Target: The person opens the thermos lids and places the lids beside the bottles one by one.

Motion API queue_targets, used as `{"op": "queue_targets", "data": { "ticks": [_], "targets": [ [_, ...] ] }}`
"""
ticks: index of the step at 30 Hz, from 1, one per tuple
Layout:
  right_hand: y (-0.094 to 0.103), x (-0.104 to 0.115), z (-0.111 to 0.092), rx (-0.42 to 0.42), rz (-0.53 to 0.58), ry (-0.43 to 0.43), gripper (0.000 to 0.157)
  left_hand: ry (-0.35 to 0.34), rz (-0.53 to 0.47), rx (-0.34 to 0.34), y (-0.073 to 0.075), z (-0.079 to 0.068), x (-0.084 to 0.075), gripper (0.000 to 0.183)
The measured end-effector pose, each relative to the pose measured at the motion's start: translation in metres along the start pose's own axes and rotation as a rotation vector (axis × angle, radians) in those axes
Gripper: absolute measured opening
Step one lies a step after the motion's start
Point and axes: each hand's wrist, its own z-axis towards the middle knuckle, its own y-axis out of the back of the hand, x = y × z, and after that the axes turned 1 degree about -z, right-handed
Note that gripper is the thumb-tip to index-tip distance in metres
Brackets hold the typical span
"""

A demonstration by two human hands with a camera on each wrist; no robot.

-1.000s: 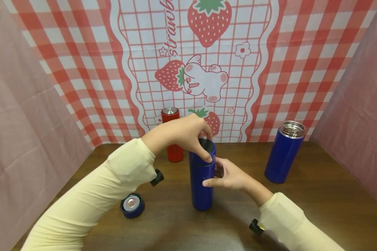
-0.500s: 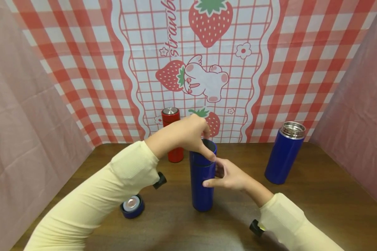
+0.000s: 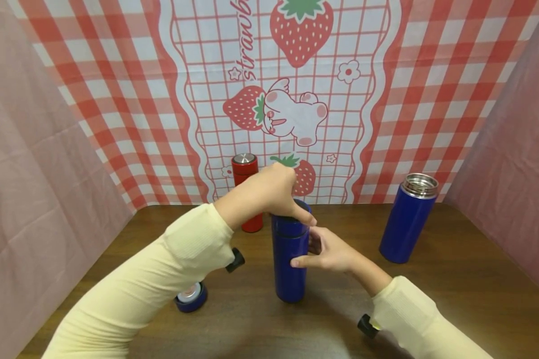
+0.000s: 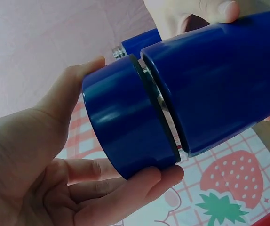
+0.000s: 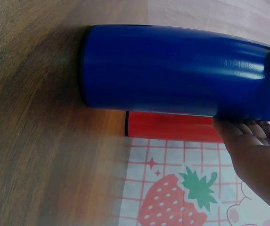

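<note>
A blue thermos [image 3: 289, 271] stands upright on the table in the middle of the head view. My right hand [image 3: 330, 252] holds its body from the right, thumb on the near side. From above, my left hand [image 3: 274, 189] grips the blue lid [image 4: 125, 113], thumb on one side and fingers on the other. Between lid and body, the left wrist view shows a narrow gap with a silvery neck [image 4: 162, 103]. Part of the lid's top is hidden under the left hand in the head view.
Behind the left hand stands a red thermos [image 3: 251, 223] with a steel top. An uncovered blue thermos [image 3: 404, 224] with a bare steel mouth is at the right. A loose blue lid [image 3: 191, 301] lies at the left, partly behind the sleeve. A patterned cloth [image 3: 350, 124] hangs behind.
My left hand has turned on the lid, its thumb sliding rightward along the near rim, and the left forearm has shifted right. The right hand and the thermos body have stayed in place.
</note>
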Motion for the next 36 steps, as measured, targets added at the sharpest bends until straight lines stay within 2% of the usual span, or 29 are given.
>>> {"op": "queue_targets", "data": {
  "ticks": [9, 11, 14, 18, 21, 26, 31, 36],
  "targets": [
    [-0.001, 0.0, 0.001, 0.0, 0.034, 0.025, 0.067, 0.034, 0.05, 0.001, 0.0, -0.002, 0.0, 0.065],
    [-0.001, 0.0, 0.001, 0.007, 0.048, 0.029, 0.068, 0.026, 0.024, 0.017, 0.0, -0.003, 0.002, 0.066],
    [-0.002, -0.001, 0.001, 0.012, 0.056, 0.03, 0.068, -0.052, -0.022, 0.048, 0.002, -0.006, 0.007, 0.067],
    [-0.002, -0.002, 0.001, 0.002, 0.045, 0.026, 0.068, -0.267, -0.053, 0.111, 0.007, -0.006, 0.015, 0.068],
    [-0.001, -0.002, 0.001, -0.011, 0.032, 0.025, 0.066, -0.386, -0.067, 0.171, 0.009, -0.006, 0.021, 0.071],
    [0.001, -0.002, 0.002, -0.016, 0.024, 0.026, 0.062, -0.466, -0.141, 0.241, 0.009, -0.006, 0.032, 0.077],
    [0.0, -0.002, 0.002, -0.009, 0.045, 0.029, 0.063, -0.523, -0.19, 0.242, 0.004, -0.004, 0.041, 0.068],
    [-0.001, -0.001, 0.001, -0.001, 0.069, 0.034, 0.064, -0.538, -0.194, 0.223, 0.002, -0.003, 0.045, 0.06]
  ]
}}
